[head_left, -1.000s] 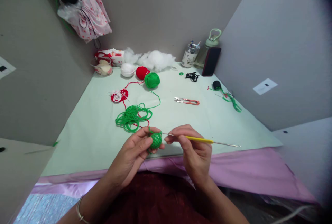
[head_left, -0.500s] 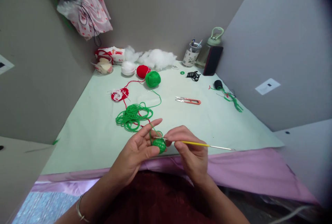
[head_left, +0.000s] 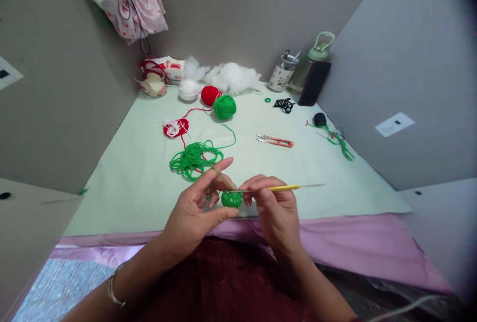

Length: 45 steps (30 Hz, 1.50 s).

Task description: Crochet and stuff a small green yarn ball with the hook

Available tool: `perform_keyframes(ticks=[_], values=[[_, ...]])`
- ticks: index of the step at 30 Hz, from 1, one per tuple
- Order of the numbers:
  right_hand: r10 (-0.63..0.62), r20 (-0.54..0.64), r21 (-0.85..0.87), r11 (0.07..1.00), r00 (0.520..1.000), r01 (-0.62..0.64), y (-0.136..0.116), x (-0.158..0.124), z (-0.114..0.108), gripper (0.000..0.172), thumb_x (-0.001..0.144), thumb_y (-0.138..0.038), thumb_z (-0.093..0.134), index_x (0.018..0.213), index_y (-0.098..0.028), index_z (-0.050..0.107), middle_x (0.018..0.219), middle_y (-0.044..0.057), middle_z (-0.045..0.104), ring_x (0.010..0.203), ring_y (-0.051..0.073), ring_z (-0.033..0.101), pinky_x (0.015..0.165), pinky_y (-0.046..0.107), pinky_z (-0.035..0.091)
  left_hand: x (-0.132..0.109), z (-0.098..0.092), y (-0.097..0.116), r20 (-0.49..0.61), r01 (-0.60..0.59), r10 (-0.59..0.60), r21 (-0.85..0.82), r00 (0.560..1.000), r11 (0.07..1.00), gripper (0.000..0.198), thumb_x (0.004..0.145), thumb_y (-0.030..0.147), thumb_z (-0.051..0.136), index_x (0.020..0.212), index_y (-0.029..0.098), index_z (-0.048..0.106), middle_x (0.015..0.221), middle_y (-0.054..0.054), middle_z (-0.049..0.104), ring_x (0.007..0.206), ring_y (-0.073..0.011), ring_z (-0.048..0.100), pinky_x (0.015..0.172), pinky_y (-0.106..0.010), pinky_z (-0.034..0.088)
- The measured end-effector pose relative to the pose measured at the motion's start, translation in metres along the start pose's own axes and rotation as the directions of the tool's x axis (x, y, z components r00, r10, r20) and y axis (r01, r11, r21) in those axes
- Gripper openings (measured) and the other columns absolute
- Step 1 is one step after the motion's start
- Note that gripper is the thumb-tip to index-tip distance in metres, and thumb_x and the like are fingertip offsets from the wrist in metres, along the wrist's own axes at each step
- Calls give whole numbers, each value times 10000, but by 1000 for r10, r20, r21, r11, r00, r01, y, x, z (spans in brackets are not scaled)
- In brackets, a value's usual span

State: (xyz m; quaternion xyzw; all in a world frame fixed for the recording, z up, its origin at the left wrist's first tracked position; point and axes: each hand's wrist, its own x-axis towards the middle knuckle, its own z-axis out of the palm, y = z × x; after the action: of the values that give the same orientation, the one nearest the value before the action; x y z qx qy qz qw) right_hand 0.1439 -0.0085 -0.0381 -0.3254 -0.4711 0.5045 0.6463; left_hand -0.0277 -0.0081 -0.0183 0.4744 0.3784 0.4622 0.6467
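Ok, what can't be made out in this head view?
Head view, all four:
Yellow-handled hook: tip too small to read.
Green crochet piece: lower edge partly behind the left hand.
Bottle: partly behind the phone.
Spotted bag: top cut off by upper edge.

Green yarn heap obstructs forward-left; passage between it and orange snips.
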Motion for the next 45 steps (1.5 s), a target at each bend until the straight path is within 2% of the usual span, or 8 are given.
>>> perform_keyframes(ticks=[12, 23, 26, 29, 33, 36, 41, 45], values=[[86, 81, 101, 990, 993, -94, -4, 3, -3, 184, 960, -388, 713, 900, -217, 744, 859, 40, 790, 657, 135, 689, 589, 257, 577, 0, -2, -1, -13, -124, 131, 238, 991, 963, 573, 799, 172, 847, 1320, 371, 720, 963, 5, 684, 978, -178, 593, 802, -277, 429], [-75, 323, -199, 969, 944, 145, -17, 7, -23, 190, 1047, -258, 570, 1024, -226, 756, 990, 60, 792, 828, 165, 740, 738, 316, 628, 2, -4, 2, 17, -156, 159, 318, 987, 935, 606, 764, 117, 832, 1323, 321, 713, 947, 13, 681, 853, -144, 538, 744, -268, 419], [-222, 425, -405, 820, 877, 404, -23, 4, -20, 176, 1038, -200, 569, 1072, -205, 741, 1002, 89, 792, 934, 194, 753, 810, 342, 633, 4, -4, -3, -18, -128, 143, 341, 990, 931, 587, 767, 127, 828, 1315, 299, 708, 943, 14, 668, 795, -131, 510, 718, -260, 417], [-339, 555, -553, 532, 760, 641, -22, 0, -17, 184, 1026, -166, 569, 1137, -184, 714, 1074, 135, 790, 976, 210, 755, 818, 337, 637, 4, -3, -9, -54, -140, 170, 357, 984, 924, 521, 789, 167, 827, 1284, 278, 708, 968, 9, 662, 756, -123, 486, 725, -260, 429], [-389, 632, -638, 229, 670, 735, -16, -4, -14, 196, 998, -140, 598, 1147, -190, 713, 1074, 149, 802, 978, 228, 761, 796, 335, 647, 0, -2, -20, -78, -228, 275, 369, 958, 901, 409, 867, 212, 778, 1263, 259, 687, 1131, -21, 670, 822, -128, 534, 796, -263, 466], [-435, 595, -625, 278, 675, 730, -12, -4, -15, 220, 986, -118, 606, 1170, -182, 708, 1091, 152, 802, 1002, 224, 761, 803, 333, 648, -6, -2, -26, -57, -277, 323, 392, 945, 878, 366, 959, 230, 684, 1320, 278, 647, 1233, -32, 651, 950, -138, 585, 898, -268, 475], [-442, 447, -516, 583, 778, 628, -13, -3, -16, 218, 1029, -186, 557, 1175, -218, 716, 1056, 107, 806, 947, 203, 770, 768, 338, 648, -11, -4, -26, -26, -291, 323, 371, 946, 882, 405, 982, 244, 666, 1378, 312, 615, 1173, -20, 677, 1010, -155, 596, 931, -278, 470], [-442, 529, -595, 415, 724, 688, -16, -3, -17, 197, 1022, -177, 573, 1157, -212, 712, 1065, 114, 808, 967, 206, 765, 774, 339, 653, -7, -1, -23, -79, -248, 285, 315, 955, 916, 431, 931, 282, 737, 1350, 277, 640, 1122, -30, 684, 941, -157, 587, 913, -290, 479]])
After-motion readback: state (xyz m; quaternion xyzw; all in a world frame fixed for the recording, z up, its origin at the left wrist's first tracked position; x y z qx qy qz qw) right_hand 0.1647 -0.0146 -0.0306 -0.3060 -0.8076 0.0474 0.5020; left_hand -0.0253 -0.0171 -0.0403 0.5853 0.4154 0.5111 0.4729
